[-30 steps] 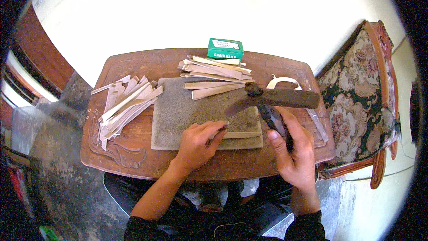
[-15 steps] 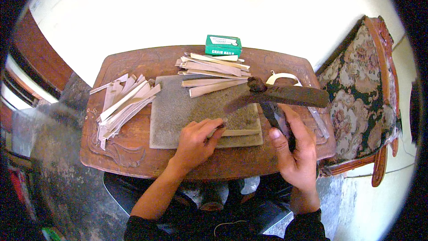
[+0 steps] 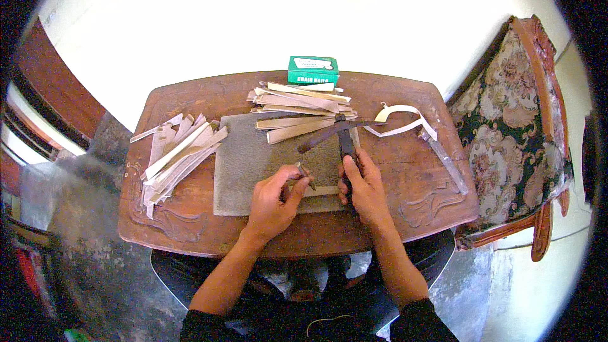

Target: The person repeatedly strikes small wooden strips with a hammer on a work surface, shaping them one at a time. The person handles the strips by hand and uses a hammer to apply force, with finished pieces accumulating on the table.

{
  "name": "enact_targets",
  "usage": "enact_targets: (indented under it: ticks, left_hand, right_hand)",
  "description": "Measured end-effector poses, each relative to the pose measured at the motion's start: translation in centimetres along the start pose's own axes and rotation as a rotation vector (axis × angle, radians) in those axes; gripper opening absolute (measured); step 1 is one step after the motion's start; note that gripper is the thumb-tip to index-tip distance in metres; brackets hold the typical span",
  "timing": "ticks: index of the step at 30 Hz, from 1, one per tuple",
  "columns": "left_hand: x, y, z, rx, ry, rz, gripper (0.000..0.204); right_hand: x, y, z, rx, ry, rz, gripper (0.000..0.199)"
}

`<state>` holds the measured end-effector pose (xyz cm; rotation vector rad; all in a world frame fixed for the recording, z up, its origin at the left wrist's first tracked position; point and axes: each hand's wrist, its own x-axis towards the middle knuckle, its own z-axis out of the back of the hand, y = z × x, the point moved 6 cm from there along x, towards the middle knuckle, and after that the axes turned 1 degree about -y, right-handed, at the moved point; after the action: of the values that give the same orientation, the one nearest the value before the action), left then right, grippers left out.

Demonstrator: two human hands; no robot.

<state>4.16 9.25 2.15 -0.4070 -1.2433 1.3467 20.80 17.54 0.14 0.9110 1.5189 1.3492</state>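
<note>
Nearest, the left hand (image 3: 273, 197) was curled, its fingertips pinching a small dark piece (image 3: 304, 175) above a pale wooden strip (image 3: 320, 190) that lay on the grey mat (image 3: 244, 168). Just to its right, the right hand (image 3: 362, 185) was closed around the handle of a dark long-bladed tool (image 3: 335, 132), whose blade angled left across the mat's far part. The mat sat on the wooden desk (image 3: 190, 228). Farther left lay a loose pile of pale strips (image 3: 174, 152); at the far edge a second stack of strips (image 3: 301, 109) rested beside a green box (image 3: 313, 69). A floral chair (image 3: 506, 114) stood at the right.
</note>
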Motion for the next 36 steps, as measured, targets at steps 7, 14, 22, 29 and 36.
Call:
enact_targets:
  ticks: [7,14,22,29,36]
  left_hand:
    - [0.0,0.0,-0.5,0.027,-0.001,-0.094,0.012]
    - [0.0,0.3,-0.7,0.055,0.050,-0.031,0.012]
    - [-0.1,0.3,-0.6,0.082,0.033,-0.073,0.016]
    - [-0.2,-0.5,-0.6,0.183,0.039,-0.159,0.020]
    - [-0.1,-0.5,-0.8,0.157,0.036,-0.182,0.020]
  right_hand:
    - [-0.5,-0.1,0.0,0.096,-0.013,-0.020,0.025]
    - [-0.3,-0.1,0.0,0.100,0.026,-0.016,0.030]
    - [-0.2,-0.2,0.1,0.091,0.028,-0.002,0.032]
    - [-0.3,0.1,-0.1,0.077,0.011,-0.010,0.031]
    - [-0.4,0.2,0.1,0.055,0.010,-0.029,0.026]
